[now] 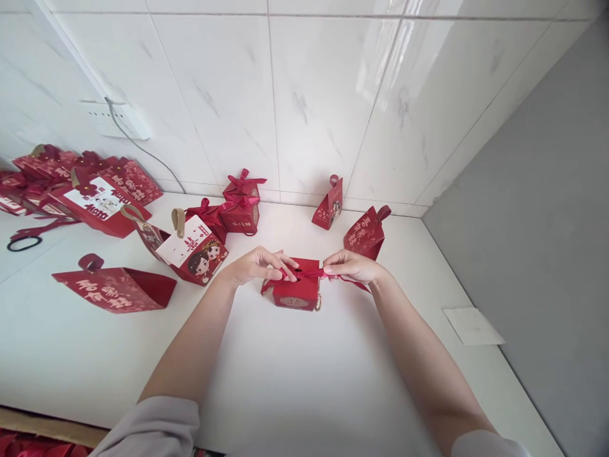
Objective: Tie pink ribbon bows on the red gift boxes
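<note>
Upper limbs of the wearer. Left sleeve [152,424]: plain, pale grey cloth with a faint mauve cast, gathered in soft folds and ending loosely near the elbow. Right sleeve [488,444]: similar grey cloth, only its end visible at the lower edge of the view. Left forearm [190,343], right forearm [423,355], left hand [261,263] and right hand [353,265]: bare, with slender fingers.

A red ribbon [311,273] is pinched by the right hand [353,265] over 1 red box [304,290], with the left hand [264,264] placed at the box's top.
</note>
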Available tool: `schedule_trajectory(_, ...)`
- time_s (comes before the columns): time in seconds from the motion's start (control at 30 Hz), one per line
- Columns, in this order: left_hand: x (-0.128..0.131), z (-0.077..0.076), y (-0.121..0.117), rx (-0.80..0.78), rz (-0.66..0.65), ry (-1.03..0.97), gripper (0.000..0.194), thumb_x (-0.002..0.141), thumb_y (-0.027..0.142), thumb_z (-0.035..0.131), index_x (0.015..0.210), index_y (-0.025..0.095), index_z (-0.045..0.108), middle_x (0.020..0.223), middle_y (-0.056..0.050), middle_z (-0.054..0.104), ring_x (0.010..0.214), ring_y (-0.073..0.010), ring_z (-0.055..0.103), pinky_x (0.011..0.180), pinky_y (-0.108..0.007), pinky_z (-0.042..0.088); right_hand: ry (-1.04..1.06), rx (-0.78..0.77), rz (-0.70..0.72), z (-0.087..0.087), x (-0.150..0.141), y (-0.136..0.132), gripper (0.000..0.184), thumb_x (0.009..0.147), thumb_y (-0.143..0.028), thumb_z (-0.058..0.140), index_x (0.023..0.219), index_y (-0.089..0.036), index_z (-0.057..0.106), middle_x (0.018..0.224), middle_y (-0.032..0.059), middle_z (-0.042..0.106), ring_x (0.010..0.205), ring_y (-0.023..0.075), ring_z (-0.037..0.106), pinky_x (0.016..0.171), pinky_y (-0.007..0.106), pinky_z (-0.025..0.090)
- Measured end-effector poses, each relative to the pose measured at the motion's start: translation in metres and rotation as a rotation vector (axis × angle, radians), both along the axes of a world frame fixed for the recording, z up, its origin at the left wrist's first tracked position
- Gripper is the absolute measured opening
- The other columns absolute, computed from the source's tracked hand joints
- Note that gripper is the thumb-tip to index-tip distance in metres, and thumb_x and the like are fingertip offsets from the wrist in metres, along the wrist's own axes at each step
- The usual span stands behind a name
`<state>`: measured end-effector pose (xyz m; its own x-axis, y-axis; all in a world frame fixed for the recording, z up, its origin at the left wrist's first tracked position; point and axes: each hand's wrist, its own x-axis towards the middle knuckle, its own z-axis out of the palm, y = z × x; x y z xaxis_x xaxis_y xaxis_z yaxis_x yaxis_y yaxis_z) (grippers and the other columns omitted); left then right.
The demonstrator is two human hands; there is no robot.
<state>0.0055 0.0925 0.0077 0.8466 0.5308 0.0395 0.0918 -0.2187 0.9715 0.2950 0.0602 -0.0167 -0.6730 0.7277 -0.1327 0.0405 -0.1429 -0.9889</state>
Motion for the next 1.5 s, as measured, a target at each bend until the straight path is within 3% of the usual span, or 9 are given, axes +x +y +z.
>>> schedule_trajectory(0.13,0.003,0.004,-0.002,0.086,0.091,0.124,0.021,0.078,0.036,0.07,0.089,0.021,0.078,0.094,-0.01,0.071,0.095,-0.0218,0.06,0.09,-0.033,0.045,-0.004,0.01,0.02,0.0,0.001,0.001,0.024,0.076,-0.037,0.074,0.075,-0.014,0.072,0.064,-0.0003,0.059,0.058,0.0098,0.045,0.059,0.025,0.038)
schedule_trajectory(0.33,-0.001,0.008,-0.002,0.266,0.225,0.271,0.026,0.079,0.044,0.067,0.085,0.022,0.078,0.09,-0.006,0.063,0.087,-0.0175,0.058,0.084,-0.026,0.046,-0.061,0.011,0.084,-0.006,0.002,0.004,0.023,0.076,-0.036,0.074,0.083,-0.014,0.072,0.074,0.0015,0.064,0.067,0.0105,0.051,0.064,0.024,0.043)
schedule_trajectory(0.57,0.006,0.016,-0.006,0.23,0.215,0.211,0.021,0.081,0.041,0.066,0.082,0.023,0.077,0.091,-0.003,0.07,0.097,-0.0172,0.06,0.119,-0.043,0.004,0.043,-0.043,0.061,-0.01,0.001,0.005,0.025,0.074,-0.033,0.076,0.088,-0.013,0.071,0.072,-0.0005,0.06,0.06,0.0081,0.051,0.057,0.021,0.04)
schedule_trajectory(0.83,0.009,0.027,-0.015,0.219,0.213,0.222,0.025,0.08,0.043,0.066,0.084,0.021,0.077,0.086,-0.005,0.065,0.085,-0.0164,0.059,0.086,-0.03,0.046,0.087,-0.078,0.017,0.002,0.0,0.0,0.022,0.076,-0.032,0.075,0.084,-0.013,0.067,0.065,-0.0025,0.057,0.053,0.0063,0.049,0.048,0.018,0.033)
schedule_trajectory(0.97,0.012,0.023,-0.013,0.242,0.152,0.242,0.023,0.082,0.041,0.065,0.081,0.022,0.077,0.09,-0.002,0.07,0.09,-0.0147,0.063,0.117,-0.043,0.013,0.048,-0.072,0.08,0.003,0.003,-0.003,0.023,0.077,-0.031,0.074,0.09,-0.013,0.069,0.066,-0.002,0.059,0.054,0.0062,0.05,0.049,0.018,0.038)
schedule_trajectory(1.1,0.021,0.01,-0.011,0.186,0.179,0.274,0.019,0.08,0.04,0.067,0.08,0.024,0.077,0.107,-0.003,0.07,0.111,-0.0203,0.059,0.115,-0.049,-0.013,0.062,-0.106,0.068,0.001,0.002,-0.003,0.022,0.079,-0.032,0.072,0.087,-0.013,0.066,0.054,-0.0022,0.06,0.046,0.0064,0.048,0.041,0.015,0.033)
schedule_trajectory(1.27,0.026,0.003,-0.013,0.098,0.273,0.246,0.028,0.079,0.046,0.066,0.083,0.02,0.077,0.112,-0.007,0.067,0.109,-0.024,0.059,0.113,-0.044,0.024,0.127,-0.194,0.02,-0.004,-0.001,-0.001,0.022,0.085,-0.032,0.066,0.098,-0.015,0.063,0.049,-0.0022,0.063,0.029,0.0023,0.031,0.03,0.014,0.016)
schedule_trajectory(1.37,0.024,0.004,-0.012,-0.002,0.309,0.179,0.03,0.077,0.045,0.068,0.085,0.017,0.077,0.118,-0.011,0.065,0.109,-0.0251,0.059,0.098,-0.037,0.042,0.195,-0.201,-0.008,-0.002,-0.003,-0.001,0.017,0.084,-0.03,0.067,0.09,-0.014,0.063,0.059,0.0009,0.068,0.035,0.004,0.045,0.036,0.014,0.034)
schedule_trajectory(1.5,0.02,0.008,-0.011,-0.115,0.273,0.102,0.023,0.076,0.038,0.072,0.082,0.017,0.077,0.105,-0.012,0.07,0.118,-0.0274,0.054,0.102,-0.04,0.039,0.26,-0.082,-0.025,0.003,-0.005,-0.002,0.013,0.081,-0.024,0.072,0.081,-0.012,0.065,0.103,0.0076,0.069,0.06,0.0082,0.064,0.062,0.022,0.054)
